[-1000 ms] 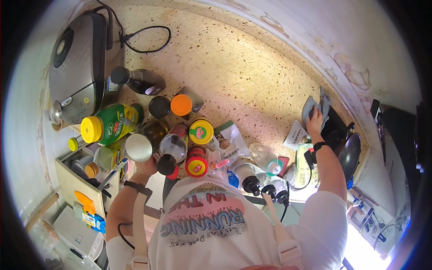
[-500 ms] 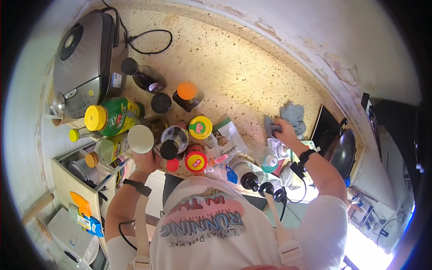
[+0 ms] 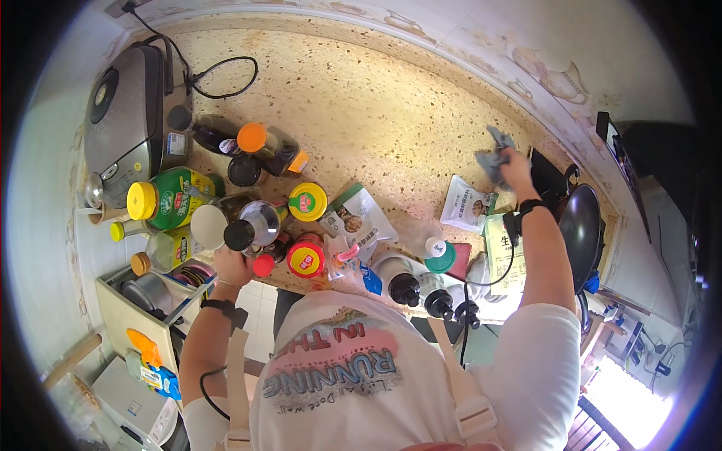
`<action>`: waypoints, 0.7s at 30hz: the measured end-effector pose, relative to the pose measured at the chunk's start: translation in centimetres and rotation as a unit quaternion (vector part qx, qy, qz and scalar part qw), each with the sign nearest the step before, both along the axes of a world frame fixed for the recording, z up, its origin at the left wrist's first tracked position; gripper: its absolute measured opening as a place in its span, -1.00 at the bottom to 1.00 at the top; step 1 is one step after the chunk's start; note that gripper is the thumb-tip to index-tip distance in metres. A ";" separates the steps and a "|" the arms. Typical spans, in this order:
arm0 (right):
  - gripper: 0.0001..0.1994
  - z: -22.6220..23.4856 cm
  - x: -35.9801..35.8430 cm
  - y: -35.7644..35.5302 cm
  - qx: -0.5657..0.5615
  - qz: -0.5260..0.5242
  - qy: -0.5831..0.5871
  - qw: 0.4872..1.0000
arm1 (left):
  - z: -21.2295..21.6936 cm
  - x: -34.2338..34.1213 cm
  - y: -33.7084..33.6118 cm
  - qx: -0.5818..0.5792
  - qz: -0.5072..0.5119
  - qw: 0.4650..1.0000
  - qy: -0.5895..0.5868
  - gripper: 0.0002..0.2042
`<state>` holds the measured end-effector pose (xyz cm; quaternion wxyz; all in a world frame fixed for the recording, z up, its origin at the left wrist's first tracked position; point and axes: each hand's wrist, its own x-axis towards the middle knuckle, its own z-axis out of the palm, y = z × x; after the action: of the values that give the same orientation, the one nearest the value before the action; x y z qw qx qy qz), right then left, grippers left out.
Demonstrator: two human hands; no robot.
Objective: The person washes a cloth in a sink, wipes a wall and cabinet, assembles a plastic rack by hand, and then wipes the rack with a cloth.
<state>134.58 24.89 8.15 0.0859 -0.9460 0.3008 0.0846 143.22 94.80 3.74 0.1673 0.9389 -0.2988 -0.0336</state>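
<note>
My right hand [image 3: 517,173] is closed on a crumpled grey cloth [image 3: 494,156], which touches the speckled countertop [image 3: 376,113] toward its far right side. A white pouch [image 3: 464,206] lies nearer me than that hand. At the counter's near left edge is my left hand [image 3: 232,264], its fingers mostly hidden by bottles. Right beside it stand a bottle with a pale round lid [image 3: 207,227], a clear bottle with a black cap [image 3: 240,234] and a red-capped bottle [image 3: 263,264]. A jar with a red and yellow lid [image 3: 306,258] stands a little to their right.
A rice cooker [image 3: 124,113] with a black cord [image 3: 233,77] takes up the far left. Orange-capped [image 3: 253,137] and yellow-capped bottles [image 3: 143,200] crowd the left. Several black-capped bottles [image 3: 404,289] line the near edge. A dark wok [image 3: 583,237] stands at the right.
My right hand has moved farther away and to the right with the cloth, which is now bunched up at the hand. My left hand stays among the bottles. The view has shifted slightly.
</note>
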 end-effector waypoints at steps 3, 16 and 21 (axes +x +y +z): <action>-0.70 1.2 -1.0 -6.5 -0.155 -0.059 -0.146 0.975 | 0.9 0.3 -0.7 0.009 0.030 0.998 0.058 -0.73; -0.48 1.1 1.0 -3.8 -0.156 -0.016 0.190 0.969 | 0.5 -0.5 0.2 0.014 0.055 0.995 0.087 -0.66; -0.37 -0.6 -3.0 -2.4 -0.073 -0.072 0.154 0.983 | 0.1 -0.4 0.3 0.033 0.066 0.991 0.109 -0.64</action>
<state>131.57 22.45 7.52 -0.0247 -0.9011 0.3835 0.2007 142.86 95.07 3.83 0.1698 0.9523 -0.2151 -0.1342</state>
